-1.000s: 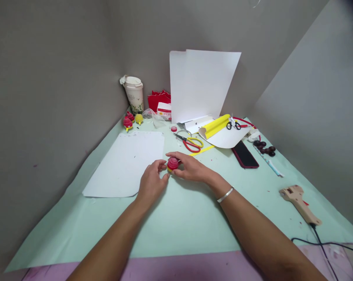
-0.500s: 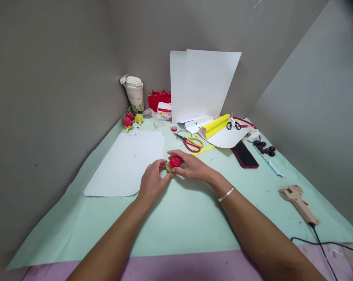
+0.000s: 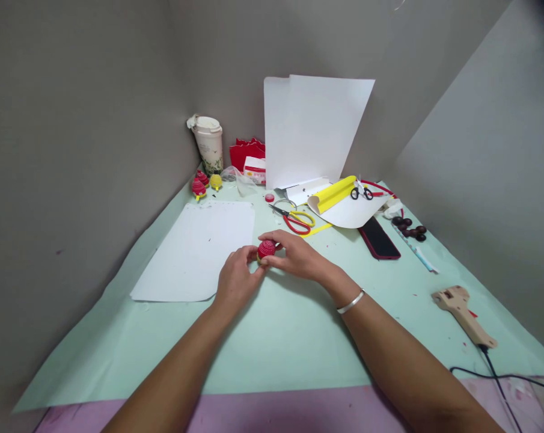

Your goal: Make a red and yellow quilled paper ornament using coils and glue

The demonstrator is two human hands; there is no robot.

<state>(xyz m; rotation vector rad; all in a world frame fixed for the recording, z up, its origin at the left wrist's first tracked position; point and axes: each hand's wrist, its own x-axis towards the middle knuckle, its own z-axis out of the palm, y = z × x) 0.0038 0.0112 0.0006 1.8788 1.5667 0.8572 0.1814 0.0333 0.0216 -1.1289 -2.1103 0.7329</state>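
Between my hands is a small ridged red dome, with a yellow base showing under its left edge. My right hand grips the red dome from the right, thumb in front and fingers behind. My left hand pinches the yellow base from the left with thumb and fingertips. The dome sits over the base; most of the base is hidden. Just left of my hands lies a white sheet. Beyond them are red-and-yellow-handled scissors.
Similar red domes and a yellow one stand back left near a lidded cup. To the right are a phone, dark beads and a corded glue gun. Yellow rolled paper lies behind.
The red dome, tilted with the inside of the yellow base showing before, now sits level over the base. Both hands have kept nearly the same place.
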